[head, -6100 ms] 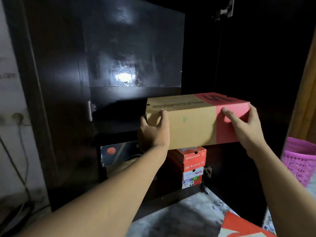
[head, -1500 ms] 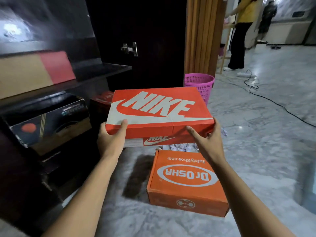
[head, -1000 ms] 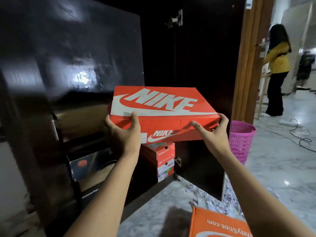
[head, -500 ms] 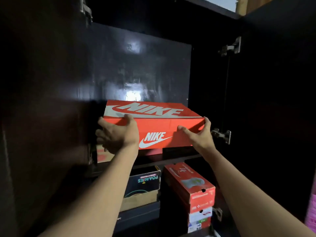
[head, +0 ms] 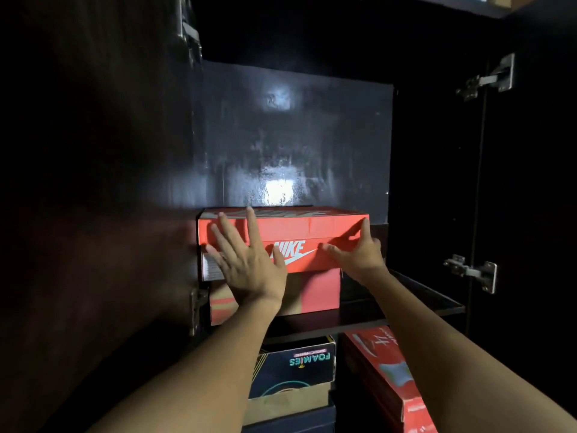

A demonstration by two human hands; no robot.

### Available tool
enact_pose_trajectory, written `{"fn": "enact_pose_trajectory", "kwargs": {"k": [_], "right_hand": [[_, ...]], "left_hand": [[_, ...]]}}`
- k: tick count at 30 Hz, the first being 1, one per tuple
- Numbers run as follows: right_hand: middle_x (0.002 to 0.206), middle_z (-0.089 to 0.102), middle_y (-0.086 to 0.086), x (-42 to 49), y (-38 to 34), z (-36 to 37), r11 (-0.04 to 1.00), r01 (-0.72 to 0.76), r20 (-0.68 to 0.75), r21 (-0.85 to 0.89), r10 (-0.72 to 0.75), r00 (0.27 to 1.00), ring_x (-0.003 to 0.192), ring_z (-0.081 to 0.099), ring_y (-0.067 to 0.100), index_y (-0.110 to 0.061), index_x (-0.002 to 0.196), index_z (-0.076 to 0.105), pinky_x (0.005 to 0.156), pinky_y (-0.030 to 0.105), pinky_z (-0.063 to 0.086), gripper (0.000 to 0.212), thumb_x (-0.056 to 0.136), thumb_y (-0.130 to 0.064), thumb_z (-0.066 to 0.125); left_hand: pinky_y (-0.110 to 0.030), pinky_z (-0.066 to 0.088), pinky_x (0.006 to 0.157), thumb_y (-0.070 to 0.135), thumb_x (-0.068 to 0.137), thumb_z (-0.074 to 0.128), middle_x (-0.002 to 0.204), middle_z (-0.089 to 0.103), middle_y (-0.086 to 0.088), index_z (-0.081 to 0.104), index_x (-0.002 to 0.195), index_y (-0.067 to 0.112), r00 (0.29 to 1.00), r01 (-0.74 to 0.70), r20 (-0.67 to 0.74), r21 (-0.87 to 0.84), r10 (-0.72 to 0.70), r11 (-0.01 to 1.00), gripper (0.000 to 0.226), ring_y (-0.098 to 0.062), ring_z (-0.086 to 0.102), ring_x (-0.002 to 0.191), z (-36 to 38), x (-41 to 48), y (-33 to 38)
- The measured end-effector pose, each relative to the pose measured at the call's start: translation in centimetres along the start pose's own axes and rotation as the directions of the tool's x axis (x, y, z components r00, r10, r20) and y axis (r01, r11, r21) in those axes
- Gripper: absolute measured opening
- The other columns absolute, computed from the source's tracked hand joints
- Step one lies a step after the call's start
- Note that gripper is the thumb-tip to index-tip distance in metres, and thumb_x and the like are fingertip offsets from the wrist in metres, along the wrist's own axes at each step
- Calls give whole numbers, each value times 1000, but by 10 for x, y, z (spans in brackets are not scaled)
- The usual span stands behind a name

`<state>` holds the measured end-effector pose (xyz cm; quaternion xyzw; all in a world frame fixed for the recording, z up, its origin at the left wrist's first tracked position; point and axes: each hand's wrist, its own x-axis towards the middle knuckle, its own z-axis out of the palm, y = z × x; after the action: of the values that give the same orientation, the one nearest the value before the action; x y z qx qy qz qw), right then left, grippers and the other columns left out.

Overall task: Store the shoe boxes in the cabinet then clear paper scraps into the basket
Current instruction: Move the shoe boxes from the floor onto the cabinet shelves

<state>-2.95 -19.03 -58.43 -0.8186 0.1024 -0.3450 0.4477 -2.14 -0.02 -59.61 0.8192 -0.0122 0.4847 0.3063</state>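
hands | left hand (head: 249, 260) flat | right hand (head: 359, 256) seemingly splayed | pressing orange cardboard box (head: 312, 226)

The orange Nike box (head: 299, 226) is sitting on the tan and red box (head: 318, 292) at the left end of the cabinet (head: 296, 135) shelf (head: 406, 304). The left hand (head: 249, 260) is pressing flat on its front face with fingers spread, while the right hand (head: 359, 254) is touching its front right corner.

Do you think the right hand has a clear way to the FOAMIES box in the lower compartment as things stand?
Probably yes: the right hand touches the Nike box above; the FOAMIES box sits front-out at the opening below, with only the shelf edge between.
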Motion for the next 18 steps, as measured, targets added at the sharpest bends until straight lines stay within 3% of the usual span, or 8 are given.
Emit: {"fn": "enact_pose_trajectory", "kwargs": {"k": [3, 8, 12, 16, 18], "right_hand": [[146, 22, 18, 5, 2, 14, 998, -13, -41, -53, 11, 999, 134, 38, 40, -28, 156, 4, 113, 50, 36, 117, 72, -50, 82], [153, 16, 16, 17, 1, 30, 984, -34, 6, -177, 35, 999, 139, 32, 38, -28, 156, 5, 114, 48, 35, 117, 71, -56, 80], [146, 33, 10, 30, -3, 32, 969, 22, 169, -244, 20, 985, 129, 46, 31, -29, 144, 31, 110, 47, 40, 107, 56, -67, 76], [139, 43, 7, 37, -4, 25, 965, 49, 182, -257, -2, 983, 122, 53, 26, -30, 139, 39, 106, 42, 44, 84, 69, -60, 73], [138, 45, 5, 33, -6, 20, 962, 70, 177, -263, -23, 984, 122, 53, 24, -29, 145, 37, 106, 41, 44, 83, 75, -59, 70]], "left_hand": [[-56, 6, 118, 44, 83, 62, 162, 2, -15, 18, 155, 30, 990, -27, 144, 124, 9, 992, 85, -35, -1, 149, 8, 15, -6], [-59, 13, 116, 41, 83, 62, 162, -18, -7, 2, 154, 35, 946, 21, 319, 133, -63, 991, 94, -33, -12, 149, 14, 36, -10], [-57, 7, 118, 37, 80, 70, 160, -26, 2, 4, 154, 39, 876, 106, 465, 68, -125, 992, 100, -31, -16, 149, 20, 57, -19], [-57, 6, 118, 31, 78, 72, 156, -34, 6, 0, 154, 41, 835, 152, 530, 35, -147, 988, 104, -31, -23, 147, 21, 63, -19], [-58, 7, 117, 31, 78, 73, 156, -35, 5, -1, 153, 40, 824, 153, 547, 30, -144, 988, 106, -32, -24, 146, 19, 63, -18]]}}
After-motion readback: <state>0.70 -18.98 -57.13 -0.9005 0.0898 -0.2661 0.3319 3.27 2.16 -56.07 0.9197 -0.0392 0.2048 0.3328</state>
